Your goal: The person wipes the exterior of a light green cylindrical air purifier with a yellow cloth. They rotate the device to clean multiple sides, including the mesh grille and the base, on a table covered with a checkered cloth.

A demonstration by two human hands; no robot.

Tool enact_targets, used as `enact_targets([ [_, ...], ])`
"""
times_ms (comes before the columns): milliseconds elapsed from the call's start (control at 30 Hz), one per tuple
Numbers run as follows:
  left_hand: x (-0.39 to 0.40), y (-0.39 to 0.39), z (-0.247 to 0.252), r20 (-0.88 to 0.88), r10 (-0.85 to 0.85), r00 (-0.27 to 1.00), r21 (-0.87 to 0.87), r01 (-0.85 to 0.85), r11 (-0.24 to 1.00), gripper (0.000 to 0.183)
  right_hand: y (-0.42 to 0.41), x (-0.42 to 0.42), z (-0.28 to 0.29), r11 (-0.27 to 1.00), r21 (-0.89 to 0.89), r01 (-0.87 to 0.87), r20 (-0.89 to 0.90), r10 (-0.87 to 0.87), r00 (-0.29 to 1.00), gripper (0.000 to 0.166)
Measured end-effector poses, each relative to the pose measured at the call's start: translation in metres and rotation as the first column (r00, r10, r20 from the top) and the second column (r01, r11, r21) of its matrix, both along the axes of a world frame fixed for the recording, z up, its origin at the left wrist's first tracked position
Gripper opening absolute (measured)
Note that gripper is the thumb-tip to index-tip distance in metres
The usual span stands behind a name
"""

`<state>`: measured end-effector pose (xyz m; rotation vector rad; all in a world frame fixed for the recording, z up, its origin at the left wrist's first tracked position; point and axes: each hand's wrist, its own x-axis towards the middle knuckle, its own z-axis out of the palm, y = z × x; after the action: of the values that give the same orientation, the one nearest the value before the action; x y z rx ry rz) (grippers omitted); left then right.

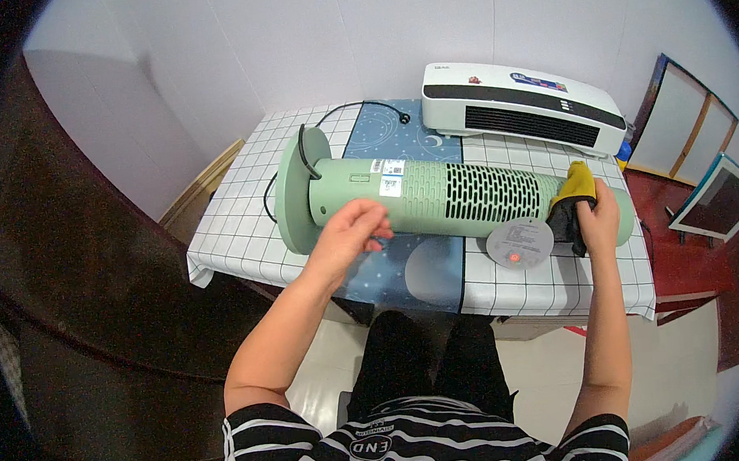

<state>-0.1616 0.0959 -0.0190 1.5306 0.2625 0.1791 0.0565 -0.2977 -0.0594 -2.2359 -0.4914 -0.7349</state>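
A pale green tower fan or heater (425, 194) lies on its side across the table, its round base (295, 197) to the left and its slotted grille toward the right. My right hand (600, 221) grips a yellow and black cloth (576, 193) against the right end of the body. Beside it a round grey tag (520, 244) with writing hangs at the near side. My left hand (353, 228) is at the near side of the body, right of the base, fingers loosely curled with no object seen in them. A black power cord (305, 151) loops around the base.
A white heater (521, 107) with a black front stands at the back right against the wall. The table wears a checked cloth (239, 201) and a blue runner (436, 267). At right are a framed panel (683, 118) and a small framed screen or picture (717, 200). Dark furniture (109, 281) curves along the left.
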Motion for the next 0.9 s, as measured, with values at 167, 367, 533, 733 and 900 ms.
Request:
enact_targets([
  [167,-0.03,0.015,-0.009,-0.035,0.163,0.986,-0.216,-0.167,0.962,0.017,0.006,-0.003,-0.011,0.979,-0.103,0.179,0.293,-0.142,0.946,0.045],
  [367,-0.023,0.013,0.027,0.329,-0.085,0.941,0.558,-0.121,0.821,0.04,0.006,-0.01,0.003,0.944,-0.264,0.198,-0.045,-0.217,0.975,0.051],
  [533,0.029,-0.003,0.065,0.132,-0.355,0.926,0.991,-0.116,0.066,0.11,0.003,-0.018,0.014,0.954,-0.243,0.175,-0.111,-0.207,0.972,0.053],
  [733,0.079,-0.009,0.064,-0.285,-0.234,0.93,0.928,0.207,-0.309,0.144,-0.005,-0.007,0.016,0.969,-0.206,0.133,-0.198,-0.174,0.965,0.061],
  [900,0.1,0.002,0.067,-0.43,-0.114,0.896,0.882,0.39,-0.264,0.153,-0.013,0.003,0.028,0.981,-0.19,0.041,-0.272,-0.092,0.958,0.065],
])
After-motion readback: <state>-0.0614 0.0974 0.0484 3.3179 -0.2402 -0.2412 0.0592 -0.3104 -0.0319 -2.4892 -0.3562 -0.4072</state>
